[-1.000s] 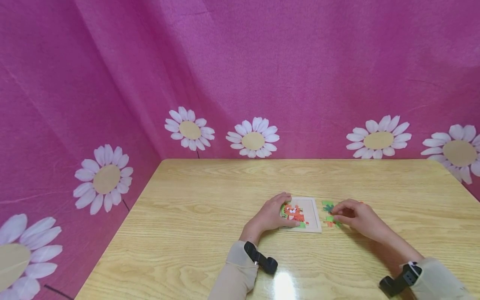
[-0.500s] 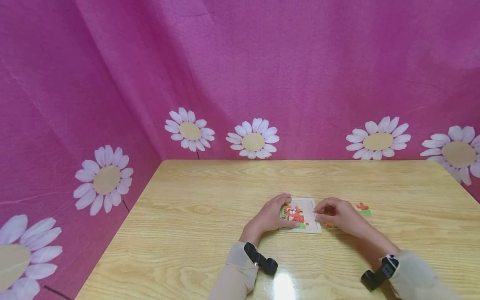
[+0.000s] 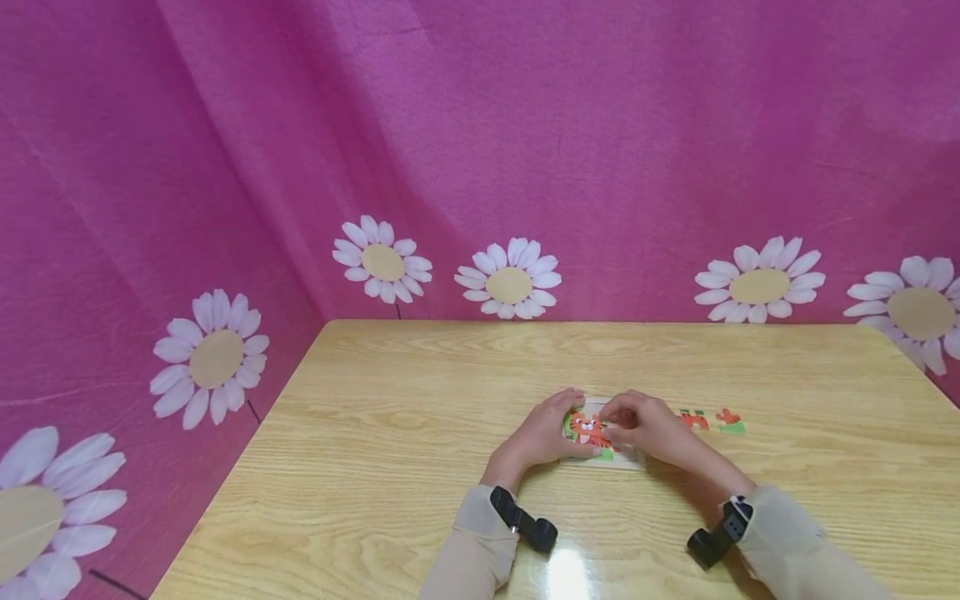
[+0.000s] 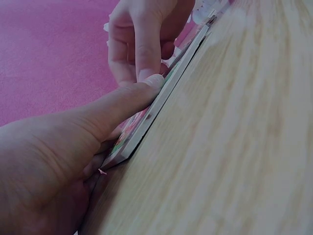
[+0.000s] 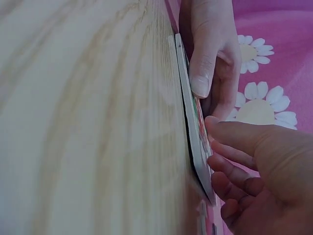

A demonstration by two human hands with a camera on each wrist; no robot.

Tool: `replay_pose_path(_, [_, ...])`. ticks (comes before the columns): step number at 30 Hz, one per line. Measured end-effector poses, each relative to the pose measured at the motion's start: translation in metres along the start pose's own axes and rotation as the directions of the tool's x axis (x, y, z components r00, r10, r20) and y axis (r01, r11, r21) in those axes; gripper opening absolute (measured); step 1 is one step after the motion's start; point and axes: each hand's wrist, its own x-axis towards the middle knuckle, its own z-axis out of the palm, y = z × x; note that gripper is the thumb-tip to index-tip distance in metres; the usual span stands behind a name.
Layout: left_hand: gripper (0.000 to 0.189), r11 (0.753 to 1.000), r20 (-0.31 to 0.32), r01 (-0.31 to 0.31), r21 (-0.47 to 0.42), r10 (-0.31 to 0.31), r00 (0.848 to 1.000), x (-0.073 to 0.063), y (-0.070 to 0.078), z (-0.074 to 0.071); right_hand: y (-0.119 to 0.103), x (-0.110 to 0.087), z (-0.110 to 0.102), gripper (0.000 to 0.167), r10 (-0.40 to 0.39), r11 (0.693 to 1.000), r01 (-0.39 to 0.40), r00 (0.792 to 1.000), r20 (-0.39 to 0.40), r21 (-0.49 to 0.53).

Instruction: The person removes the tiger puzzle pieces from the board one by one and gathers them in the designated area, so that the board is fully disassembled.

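Observation:
A small jigsaw puzzle board (image 3: 632, 461) with a pale frame lies flat on the table, partly filled with an orange tiger picture (image 3: 587, 427) and green bits. My left hand (image 3: 536, 433) grips its left side, thumb over the near edge and fingers at the far edge. In the left wrist view the thumb (image 4: 122, 105) presses along the board's rim (image 4: 146, 117). My right hand (image 3: 651, 429) reaches over the board's right part, thumb and forefinger pinched together beside the tiger. The puzzle piece between those fingertips is mostly hidden. Below the thumb (image 5: 239, 134), the other fingers curl loosely.
To the right of the right hand lie loose puzzle pieces: an orange and dark green one (image 3: 693, 419) and an orange and light green one (image 3: 731, 422). The wooden table (image 3: 420, 417) meets a pink flowered curtain (image 3: 622, 167) at its back and left.
My right hand has moved left from the loose pieces to over the board, carrying a piece. Pieces behind it at the right have come into view. My left hand has stayed on the board.

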Motion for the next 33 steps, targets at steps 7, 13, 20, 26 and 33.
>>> replay_pose_path(7, [0.079,1.000,0.003,-0.006,-0.001,0.006,1.000,-0.001,0.000,0.001,-0.002,0.005,0.004,0.021,0.014,1.000,-0.013,0.999,0.041,-0.018])
replay_pose_path(13, [0.079,1.000,0.004,-0.006,-0.009,0.006,1.000,-0.001,0.000,0.001,-0.006,0.010,0.003,0.020,0.047,0.999,-0.048,0.994,0.103,0.007])
replay_pose_path(20, [0.079,1.000,0.005,-0.010,-0.015,0.010,1.000,0.000,0.000,0.000,-0.011,0.013,0.000,0.019,0.071,0.996,-0.078,0.986,0.150,0.045])
replay_pose_path(26, [0.079,1.000,0.005,0.001,-0.017,-0.001,1.000,0.001,0.000,0.000,-0.012,0.014,0.001,0.019,0.090,0.994,-0.098,0.985,0.150,0.046])
replay_pose_path(33, [0.078,1.000,0.002,-0.004,-0.021,0.004,1.000,0.001,0.000,0.000,-0.013,0.013,0.003,0.022,0.071,0.997,-0.072,0.993,0.095,0.012])
